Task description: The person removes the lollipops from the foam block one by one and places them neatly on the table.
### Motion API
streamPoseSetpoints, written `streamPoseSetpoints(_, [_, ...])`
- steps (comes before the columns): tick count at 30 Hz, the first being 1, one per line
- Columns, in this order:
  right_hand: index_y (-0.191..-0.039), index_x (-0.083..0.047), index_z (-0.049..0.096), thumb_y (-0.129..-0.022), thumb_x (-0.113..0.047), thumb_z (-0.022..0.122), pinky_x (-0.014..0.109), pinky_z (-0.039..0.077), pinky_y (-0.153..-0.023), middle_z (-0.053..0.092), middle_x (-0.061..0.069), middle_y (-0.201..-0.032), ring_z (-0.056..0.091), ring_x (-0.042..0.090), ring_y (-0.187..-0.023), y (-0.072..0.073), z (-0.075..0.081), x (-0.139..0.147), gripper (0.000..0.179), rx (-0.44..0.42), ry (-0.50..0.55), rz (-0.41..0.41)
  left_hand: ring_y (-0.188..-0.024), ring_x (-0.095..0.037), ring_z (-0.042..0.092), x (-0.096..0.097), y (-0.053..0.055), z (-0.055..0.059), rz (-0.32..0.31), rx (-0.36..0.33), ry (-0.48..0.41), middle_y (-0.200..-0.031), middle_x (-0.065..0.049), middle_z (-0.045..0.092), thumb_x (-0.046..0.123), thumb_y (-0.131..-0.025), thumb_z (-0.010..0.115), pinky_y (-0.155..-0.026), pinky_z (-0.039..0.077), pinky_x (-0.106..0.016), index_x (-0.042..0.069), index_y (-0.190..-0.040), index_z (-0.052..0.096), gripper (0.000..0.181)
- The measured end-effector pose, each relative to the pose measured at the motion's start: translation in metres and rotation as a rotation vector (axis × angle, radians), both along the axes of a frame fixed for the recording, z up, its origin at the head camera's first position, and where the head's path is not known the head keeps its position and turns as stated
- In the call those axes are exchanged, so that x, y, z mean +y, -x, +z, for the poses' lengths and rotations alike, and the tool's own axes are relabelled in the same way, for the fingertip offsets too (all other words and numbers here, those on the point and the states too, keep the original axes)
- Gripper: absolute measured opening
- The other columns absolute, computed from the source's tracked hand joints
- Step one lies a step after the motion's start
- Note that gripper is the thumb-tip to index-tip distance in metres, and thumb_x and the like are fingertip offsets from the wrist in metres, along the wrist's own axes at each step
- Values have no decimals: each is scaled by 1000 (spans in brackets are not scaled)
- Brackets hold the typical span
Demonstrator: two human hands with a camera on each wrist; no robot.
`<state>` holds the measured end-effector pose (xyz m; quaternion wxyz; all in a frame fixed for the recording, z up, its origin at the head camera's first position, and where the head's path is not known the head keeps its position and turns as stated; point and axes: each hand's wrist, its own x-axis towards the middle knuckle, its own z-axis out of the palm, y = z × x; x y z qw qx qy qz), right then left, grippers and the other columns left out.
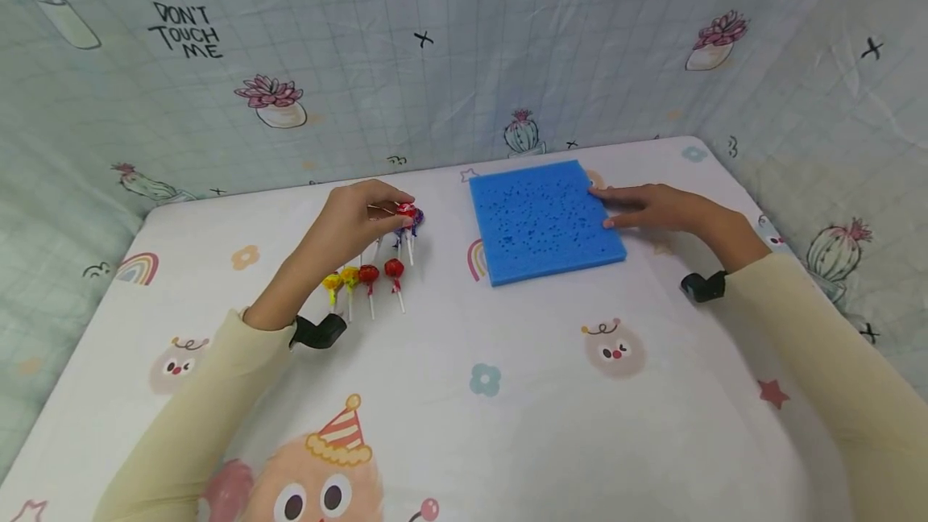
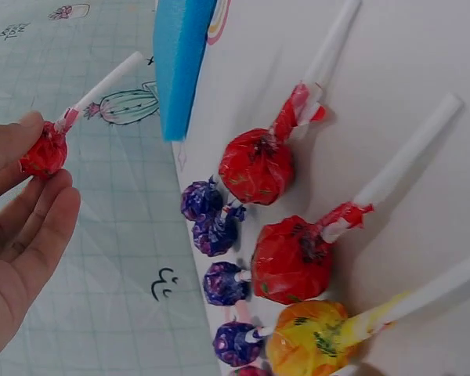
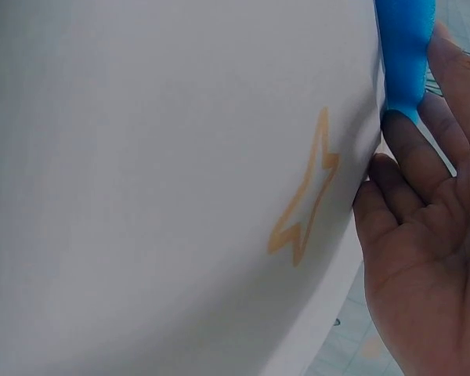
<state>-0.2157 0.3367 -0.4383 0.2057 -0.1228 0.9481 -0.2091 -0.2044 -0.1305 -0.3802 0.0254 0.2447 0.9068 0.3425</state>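
Between thumb and fingertips, my left hand [image 1: 362,212] pinches a red-wrapped lollipop [image 2: 45,149] by its round head, its white stick pointing up and away in the left wrist view. Below that hand lie two red lollipops [image 1: 394,267] and yellow lollipops [image 1: 350,276] in a row, sticks toward me. Purple lollipops [image 2: 226,283] lie just behind them, partly hidden by the hand in the head view. A flat blue foam board [image 1: 544,224], dotted with small holes, lies right of centre. My right hand [image 1: 656,208] touches its right edge with extended fingers and thumb.
A white cloth [image 1: 536,433] printed with cartoon faces, flowers and rainbows covers the table. Behind and at the sides hangs a pale grid-patterned curtain [image 1: 435,87] with cactus drawings. Black wrist mounts [image 1: 319,332] sit below each wrist.
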Motion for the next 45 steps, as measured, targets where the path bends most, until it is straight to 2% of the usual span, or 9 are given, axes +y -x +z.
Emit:
streamPoseSetpoints(4, [-161, -27, 29, -97, -53, 63, 72, 25, -113, 25, 20, -165, 19, 52, -149, -1, -1, 1, 77, 14, -1, 0, -99, -24, 69, -2, -1, -5, -19, 10, 7, -116, -10, 69, 11, -93, 75, -91, 59, -43, 4, -119, 74, 27])
streamPoseSetpoints(8, [-161, -27, 30, -97, -53, 64, 72, 25, -113, 26, 20, -165, 19, 52, -149, -1, -1, 1, 77, 20, -1, -1, -98, -23, 70, -2, -3, -12, -25, -20, 2, -115, -10, 70, 12, -93, 76, -89, 59, -40, 4, -119, 73, 28])
streamPoseSetpoints(23, [-161, -26, 30, -97, -54, 63, 73, 24, -113, 26, 20, -164, 19, 52, -149, -2, -1, 0, 78, 19, -7, -4, -89, -21, 73, -3, -12, -25, -18, -30, 83, -99, -9, 76, 8, -89, 79, -79, 59, -37, 2, -109, 78, 21])
streamPoseSetpoints(30, [-161, -26, 29, -97, -53, 63, 74, 24, -112, 25, 21, -165, 19, 53, -149, -2, -2, 2, 77, 18, 0, -4, -94, -22, 71, -1, -13, -34, -20, -104, 93, -105, -10, 75, 9, -91, 77, -79, 58, -36, 4, -111, 78, 21])
streamPoseSetpoints(40, [-161, -28, 29, -97, -54, 63, 73, 24, -113, 24, 20, -165, 18, 51, -150, 0, -5, 2, 78, 11, 13, 0, -102, -25, 71, -4, -15, -39, -33, -106, 118, -109, -10, 75, 7, -91, 77, -83, 60, -38, 5, -113, 77, 22])
streamPoseSetpoints(45, [-161, -27, 29, -97, -53, 64, 72, 24, -113, 24, 20, -165, 18, 51, -150, 0, -4, 0, 78, 18, 14, 7, -96, -22, 71, -5, -14, -40, -39, -98, 130, -108, -11, 75, 7, -91, 77, -82, 60, -37, 4, -111, 77, 21])
